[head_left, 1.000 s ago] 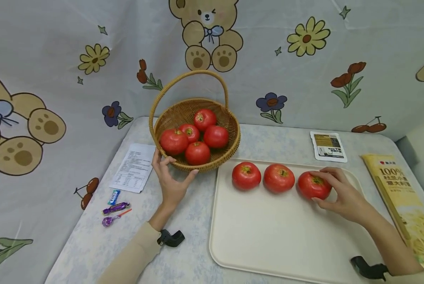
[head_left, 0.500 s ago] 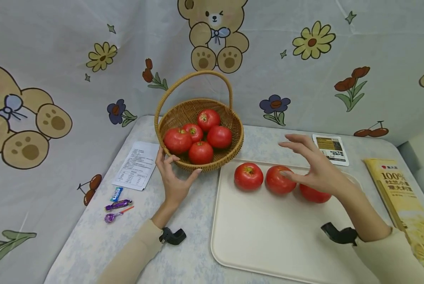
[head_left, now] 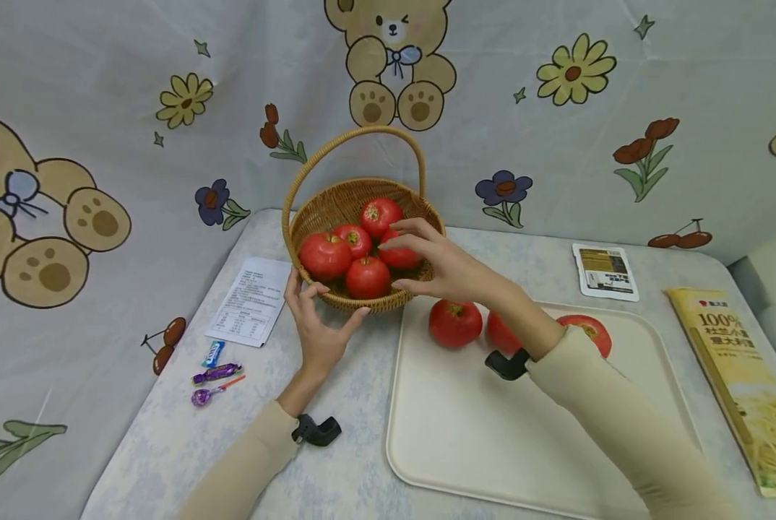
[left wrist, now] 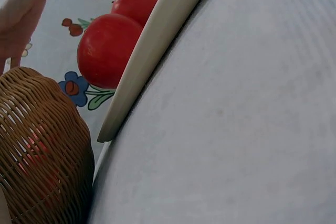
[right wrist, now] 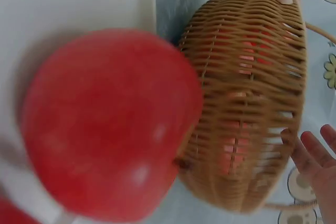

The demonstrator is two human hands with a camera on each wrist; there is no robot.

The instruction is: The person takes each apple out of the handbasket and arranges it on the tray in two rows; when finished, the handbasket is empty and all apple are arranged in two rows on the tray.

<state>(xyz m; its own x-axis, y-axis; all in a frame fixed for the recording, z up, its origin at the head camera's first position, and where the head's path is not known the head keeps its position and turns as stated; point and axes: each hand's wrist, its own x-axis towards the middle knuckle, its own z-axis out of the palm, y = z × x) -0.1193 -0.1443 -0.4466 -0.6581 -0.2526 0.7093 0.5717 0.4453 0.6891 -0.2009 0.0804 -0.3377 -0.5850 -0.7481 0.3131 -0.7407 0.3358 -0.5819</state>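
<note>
A wicker basket [head_left: 436,224] with a tall handle stands tilted toward me, several red tomatoes [head_left: 324,256] inside it. My left hand [head_left: 319,339] holds its front left rim, a fingertip over the edge and the thumb along the outside. Over the basket's right side is my right hand [head_left: 456,267], fingers spread and bent slightly around a tomato [head_left: 397,258]; contact cannot be made out. On the cream tray [head_left: 492,440] three tomatoes sit in a row: the left one [head_left: 455,323], the middle one [head_left: 501,334], partly hidden by my wrist, and the right one [head_left: 589,331], partly behind my sleeve.
A printed paper sheet [head_left: 249,300] lies left of the basket, with a blue candy [head_left: 213,354], a purple candy [head_left: 217,373] and a lollipop [head_left: 201,397] below. Behind the tray lies a white packet [head_left: 605,271]. A yellow pasta bag [head_left: 739,383] lies at the right.
My right hand has let go of the right tomato on the tray and moved left to the basket. That tomato stays on the tray. The left hand keeps its place at the basket rim.
</note>
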